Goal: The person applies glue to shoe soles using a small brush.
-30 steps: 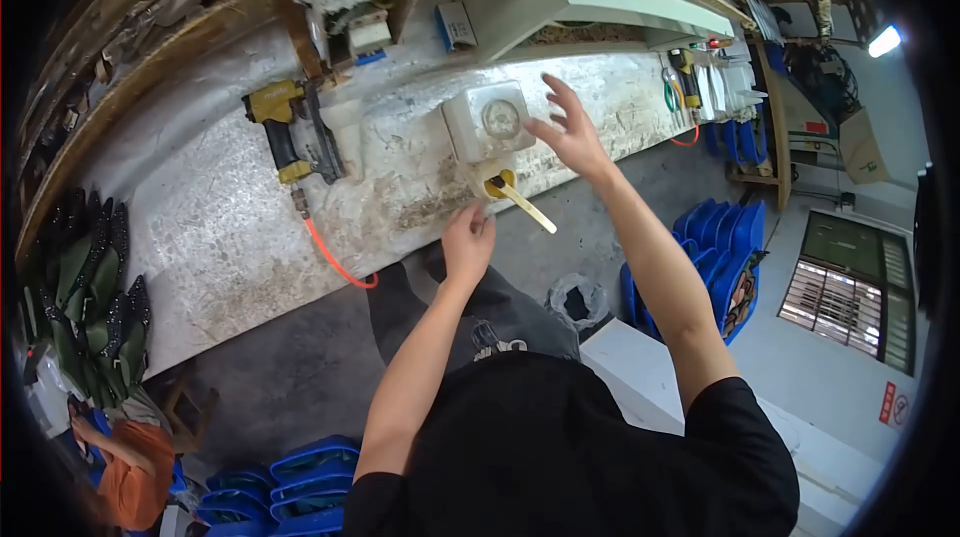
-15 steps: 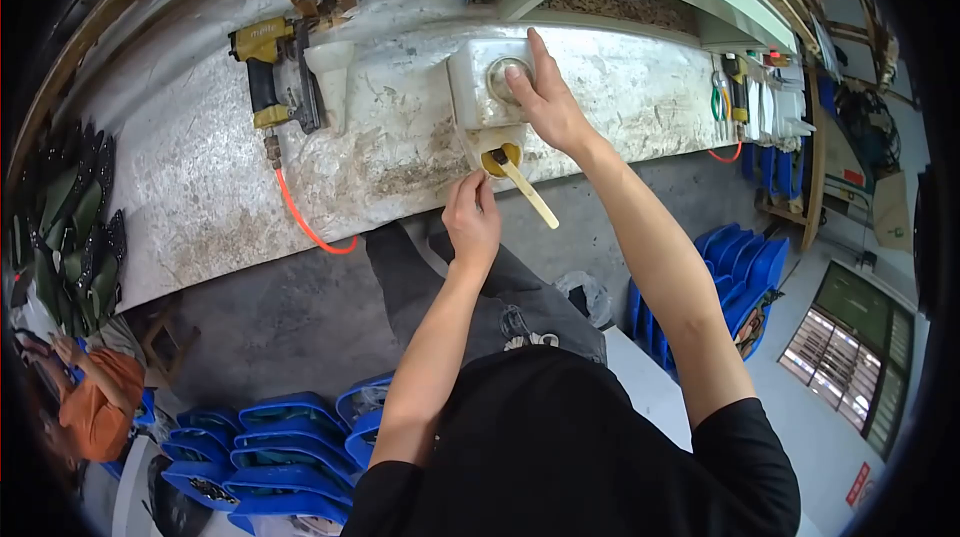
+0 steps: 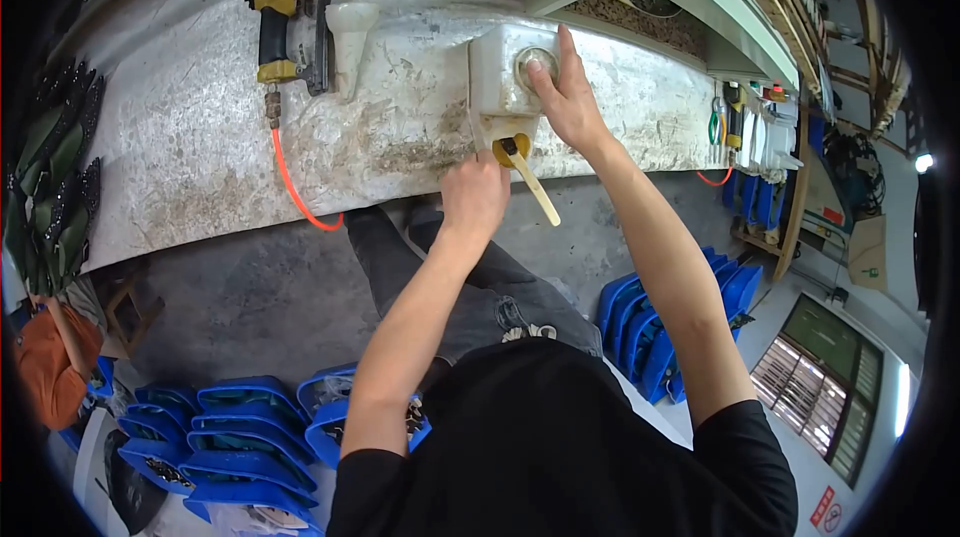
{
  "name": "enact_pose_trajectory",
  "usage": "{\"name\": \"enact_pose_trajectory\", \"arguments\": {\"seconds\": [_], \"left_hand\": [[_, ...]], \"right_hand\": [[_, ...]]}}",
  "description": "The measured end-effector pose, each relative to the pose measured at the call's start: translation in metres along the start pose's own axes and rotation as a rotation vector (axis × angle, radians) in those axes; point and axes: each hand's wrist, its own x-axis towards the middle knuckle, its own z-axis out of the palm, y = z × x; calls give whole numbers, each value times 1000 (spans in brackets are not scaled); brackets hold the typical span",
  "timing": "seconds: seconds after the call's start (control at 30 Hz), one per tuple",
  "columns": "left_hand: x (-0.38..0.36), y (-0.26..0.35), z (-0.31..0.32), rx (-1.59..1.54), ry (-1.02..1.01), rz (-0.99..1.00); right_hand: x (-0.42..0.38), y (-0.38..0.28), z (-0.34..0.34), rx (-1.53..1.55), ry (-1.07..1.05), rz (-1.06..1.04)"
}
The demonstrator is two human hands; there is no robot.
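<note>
A white plastic container with a round cap stands near the front edge of the workbench. My right hand rests on it, fingers stretched along its right side and thumb on the cap. Below, the container's opening is coated with a yellow substance. A dark-tipped brush lies in this opening, its pale flat handle hanging over the bench edge. Close against the opening's left side is my left hand, with its fingers curled and closed. Its back faces me, so whatever its fingertips pinch is hidden.
A yellow-black nail gun with an orange air hose lies left on the workbench, beside a whitish funnel-shaped piece. Dark green strap-like pieces pile at far left. Blue bins stand below; another person is at left.
The view has shifted, moving the bench things slightly. My left hand has turned from a visible thumb-and-finger pinch to knuckles up, beside the opening. My right hand stays on the container.
</note>
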Motion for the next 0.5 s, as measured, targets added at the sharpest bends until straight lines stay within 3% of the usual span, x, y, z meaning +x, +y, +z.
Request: {"name": "enact_pose_trajectory", "arguments": {"seconds": [0.1, 0.2, 0.27, 0.37, 0.43, 0.5], "left_hand": [[19, 3, -7, 121, -154, 34], [29, -13, -22, 52, -198, 89], [42, -16, -52, -617, -489, -405], [46, -54, -77, -1468, -277, -546], [48, -61, -101, -1667, -44, -509], [42, -51, -102, -1345, -4, -473]], "right_hand": [[5, 1, -1, -5, 39, -23], [2, -2, 0, -22, 45, -30], [0, -2, -2, -37, 55, -33], [-4, -2, -5, -43, 62, -28], [0, -4, -3, -44, 61, -44], [-3, -3, -2, -43, 54, -36]]}}
